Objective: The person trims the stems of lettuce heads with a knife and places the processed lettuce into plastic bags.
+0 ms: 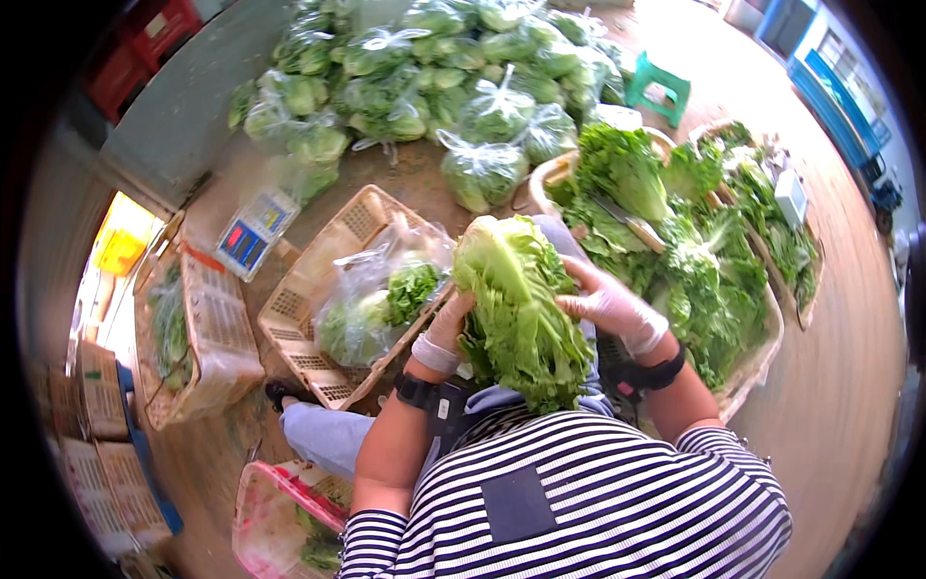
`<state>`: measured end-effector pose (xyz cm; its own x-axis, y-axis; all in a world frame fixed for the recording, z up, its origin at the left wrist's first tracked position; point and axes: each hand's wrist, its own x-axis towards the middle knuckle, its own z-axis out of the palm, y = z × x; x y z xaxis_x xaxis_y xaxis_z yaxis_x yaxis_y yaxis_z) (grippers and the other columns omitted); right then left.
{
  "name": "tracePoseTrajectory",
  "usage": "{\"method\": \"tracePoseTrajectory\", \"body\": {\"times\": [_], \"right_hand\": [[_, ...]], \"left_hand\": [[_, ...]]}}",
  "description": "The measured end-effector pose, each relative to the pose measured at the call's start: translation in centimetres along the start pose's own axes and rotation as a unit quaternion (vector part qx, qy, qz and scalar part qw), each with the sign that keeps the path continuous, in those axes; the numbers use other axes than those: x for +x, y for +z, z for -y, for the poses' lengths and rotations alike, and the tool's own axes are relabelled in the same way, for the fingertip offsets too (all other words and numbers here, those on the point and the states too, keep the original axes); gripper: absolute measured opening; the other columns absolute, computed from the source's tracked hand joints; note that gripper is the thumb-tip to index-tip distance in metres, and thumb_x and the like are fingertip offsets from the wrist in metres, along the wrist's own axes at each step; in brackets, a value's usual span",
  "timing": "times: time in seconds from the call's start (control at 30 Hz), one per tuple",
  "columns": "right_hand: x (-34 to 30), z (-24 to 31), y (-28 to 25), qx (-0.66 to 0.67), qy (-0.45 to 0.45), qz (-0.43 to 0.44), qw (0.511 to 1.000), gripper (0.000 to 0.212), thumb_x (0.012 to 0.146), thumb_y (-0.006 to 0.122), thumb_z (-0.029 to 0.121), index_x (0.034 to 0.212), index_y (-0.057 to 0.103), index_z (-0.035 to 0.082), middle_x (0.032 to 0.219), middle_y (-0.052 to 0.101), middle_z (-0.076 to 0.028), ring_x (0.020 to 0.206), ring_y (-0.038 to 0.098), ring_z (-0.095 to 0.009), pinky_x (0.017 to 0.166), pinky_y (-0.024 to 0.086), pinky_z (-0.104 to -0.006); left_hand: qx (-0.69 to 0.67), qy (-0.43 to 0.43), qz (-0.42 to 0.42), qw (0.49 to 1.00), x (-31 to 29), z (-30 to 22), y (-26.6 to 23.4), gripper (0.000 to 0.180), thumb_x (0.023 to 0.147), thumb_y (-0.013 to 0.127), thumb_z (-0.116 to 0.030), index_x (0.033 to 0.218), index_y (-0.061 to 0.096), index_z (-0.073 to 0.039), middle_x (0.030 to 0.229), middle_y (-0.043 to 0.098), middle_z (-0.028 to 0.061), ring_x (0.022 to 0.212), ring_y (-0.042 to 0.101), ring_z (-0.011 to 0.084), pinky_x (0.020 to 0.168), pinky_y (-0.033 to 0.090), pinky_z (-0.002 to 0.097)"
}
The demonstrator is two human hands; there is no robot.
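A large head of leafy lettuce point(516, 304) is held up in front of my lap, its pale base end pointing up and away from me. My left hand point(446, 333), in a thin whitish glove, is closed around its left side; the leaves partly hide the fingers. On the other side, my gloved right hand point(615, 307) grips the outer leaves between thumb and fingers. Just left of the lettuce stands a beige plastic crate point(289, 307) with a clear plastic bag point(352, 323) of lettuce inside. To the right, a knife point(641, 232) lies on loose lettuce heads point(709, 275) in a big basket point(762, 352).
Many bagged lettuces point(424, 82) are heaped at the back, near a green stool point(661, 89). A scale with a blue panel point(253, 236) and another crate point(220, 333) stand at left. A red-rimmed basket point(256, 521) holds leaf scraps near my left side. Another leaf-filled basket point(805, 275) is far right.
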<state>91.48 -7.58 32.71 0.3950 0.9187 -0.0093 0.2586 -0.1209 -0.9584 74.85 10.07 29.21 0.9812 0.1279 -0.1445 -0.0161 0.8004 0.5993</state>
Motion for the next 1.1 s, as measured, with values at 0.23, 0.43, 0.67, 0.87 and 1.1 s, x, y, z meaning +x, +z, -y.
{"method": "tracePoseTrajectory", "body": {"times": [0.23,0.43,0.67,0.87,1.1], "right_hand": [[0.3,6.3,-1.6,-0.249,-0.022,-0.169,0.953,0.034,0.084,0.064,0.03,0.108,0.055,0.007,0.084,0.063,-0.014,0.073,0.063,-0.029,0.067,0.049,-0.0364],[0.2,3.6,-5.1,-0.215,0.015,-0.172,0.961,0.028,0.086,0.06,0.031,0.1,0.055,0.007,0.074,0.061,-0.015,0.068,0.061,-0.034,0.06,0.048,-0.0403],[-3.1,3.7,-12.6,-0.202,0.032,0.04,0.978,0.02,0.088,0.058,0.022,0.092,0.058,0.002,0.073,0.06,-0.012,0.064,0.056,-0.021,0.062,0.048,-0.0327],[-4.5,3.7,-16.7,-0.249,0.085,0.112,0.958,0.023,0.089,0.057,0.025,0.09,0.061,0.003,0.075,0.061,-0.009,0.066,0.058,-0.016,0.063,0.05,-0.0304],[-7.3,-1.0,-17.0,-0.457,0.083,-0.052,0.884,0.058,0.083,0.064,0.041,0.129,0.043,0.012,0.127,0.048,-0.016,0.114,0.049,-0.026,0.097,0.04,-0.0417]], "left_hand": [[0.226,-0.026,-0.053,0.972,3.9,0.4,2.2,0.042,0.084,0.059,-0.014,0.122,0.05,0.0,0.111,0.059,0.0083,0.098,0.057,0.017,0.085,0.047,0.0306],[0.36,0.0,-0.089,0.929,4.7,0.7,6.7,0.042,0.079,0.069,-0.01,0.117,0.053,-0.001,0.105,0.061,0.0062,0.092,0.058,0.0133,0.081,0.047,0.027],[0.418,-0.079,0.018,0.905,8.2,1.7,8.8,0.043,0.075,0.074,-0.015,0.112,0.057,-0.002,0.099,0.064,0.0037,0.088,0.058,0.0092,0.08,0.047,0.0245],[0.4,-0.155,0.098,0.898,9.3,2.7,7.8,0.047,0.074,0.073,-0.012,0.116,0.055,-0.001,0.102,0.063,0.0029,0.092,0.058,0.01,0.084,0.045,0.0248],[0.2,-0.152,0.053,0.966,9.6,0.4,3.0,0.048,0.08,0.068,-0.018,0.123,0.051,-0.002,0.115,0.059,0.0062,0.103,0.056,0.0154,0.093,0.043,0.0293]]}}
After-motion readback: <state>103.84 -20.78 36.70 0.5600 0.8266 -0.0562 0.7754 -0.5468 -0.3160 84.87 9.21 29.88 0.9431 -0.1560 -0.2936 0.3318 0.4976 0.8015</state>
